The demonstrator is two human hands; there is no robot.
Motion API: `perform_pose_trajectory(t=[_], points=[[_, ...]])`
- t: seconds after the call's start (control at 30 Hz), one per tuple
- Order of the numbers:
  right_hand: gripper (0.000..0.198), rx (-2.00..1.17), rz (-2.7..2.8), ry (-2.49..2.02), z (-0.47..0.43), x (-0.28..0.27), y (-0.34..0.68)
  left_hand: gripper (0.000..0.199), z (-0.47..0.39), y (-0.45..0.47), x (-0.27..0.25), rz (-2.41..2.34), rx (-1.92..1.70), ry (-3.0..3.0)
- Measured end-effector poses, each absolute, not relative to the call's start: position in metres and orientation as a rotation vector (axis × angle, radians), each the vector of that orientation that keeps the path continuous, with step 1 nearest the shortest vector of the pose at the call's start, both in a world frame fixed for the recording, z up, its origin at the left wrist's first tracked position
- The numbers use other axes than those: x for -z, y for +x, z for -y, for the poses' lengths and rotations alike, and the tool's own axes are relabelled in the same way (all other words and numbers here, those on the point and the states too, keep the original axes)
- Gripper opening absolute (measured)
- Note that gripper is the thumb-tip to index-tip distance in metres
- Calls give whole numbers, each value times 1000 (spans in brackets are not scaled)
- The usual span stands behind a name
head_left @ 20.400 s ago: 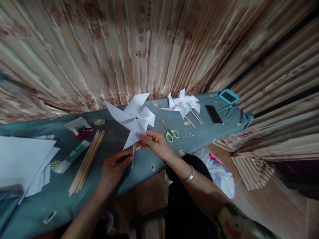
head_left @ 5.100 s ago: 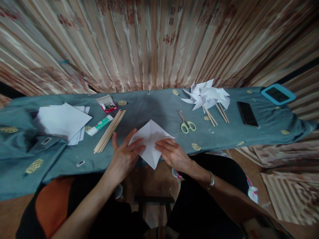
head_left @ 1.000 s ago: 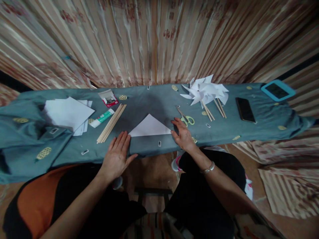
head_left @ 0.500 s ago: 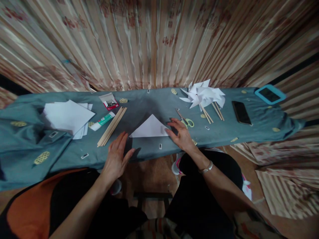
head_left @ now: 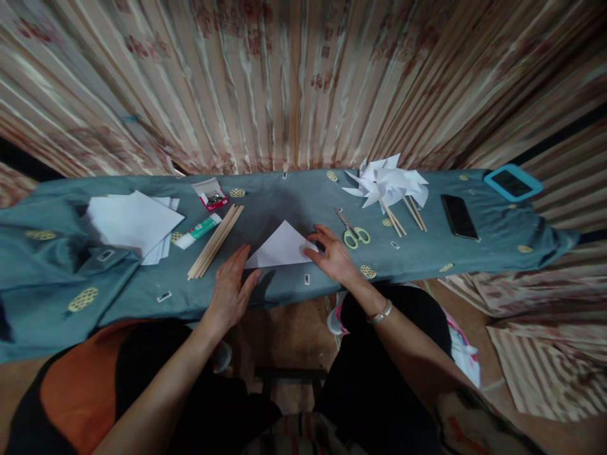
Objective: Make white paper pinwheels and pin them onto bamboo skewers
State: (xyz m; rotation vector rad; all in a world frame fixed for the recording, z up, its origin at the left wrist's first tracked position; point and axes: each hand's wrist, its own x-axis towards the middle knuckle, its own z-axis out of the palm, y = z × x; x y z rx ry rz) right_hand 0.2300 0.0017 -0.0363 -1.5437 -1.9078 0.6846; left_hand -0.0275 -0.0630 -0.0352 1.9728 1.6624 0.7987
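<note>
A sheet of white paper folded into a triangle (head_left: 283,248) lies on the cloth with its peak pointing away from me. My left hand (head_left: 231,287) is open beside its left corner, fingers stretched and thumb apart. At the right corner, my right hand (head_left: 334,254) rests with fingers spread, thumb and fingertips over the paper's edge. Just beyond that hand lie scissors with green handles (head_left: 355,237). To the left of the folded paper is a bundle of wooden sticks (head_left: 215,243).
Loose white paper sheets (head_left: 133,221), a glue stick (head_left: 198,231) and a red box of small metal pieces (head_left: 210,194) sit left. On the right are paper pinwheels on sticks (head_left: 386,180), a black phone (head_left: 459,216) and a blue-framed device (head_left: 513,182). A curtain (head_left: 265,82) hangs behind.
My right hand has shifted left, bringing its fingers further onto the folded paper. My left hand has moved slightly right, close to the left corner. The paper has turned slightly.
</note>
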Motion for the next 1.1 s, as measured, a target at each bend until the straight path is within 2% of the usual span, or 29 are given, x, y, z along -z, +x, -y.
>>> perform_pose_trajectory(t=[0.3,0.7,0.77,0.93,1.1], points=[[10,-830,1857,-1425,-6,26,216,69,58,-17,25,-1609,-864,1777],[13,-842,1658,-1201,-17,-6,215,77,34,-18,10,-1425,-1115,1135],[13,-833,1673,-1217,-17,-9,214,72,30,-17,6,-1375,-1053,1090],[16,-816,1683,-1166,-15,-12,217,38,19,-14,0,-1423,-993,1037],[20,-861,1754,-1173,-12,-11,226,44,16,-13,-3,-1427,-1067,920]])
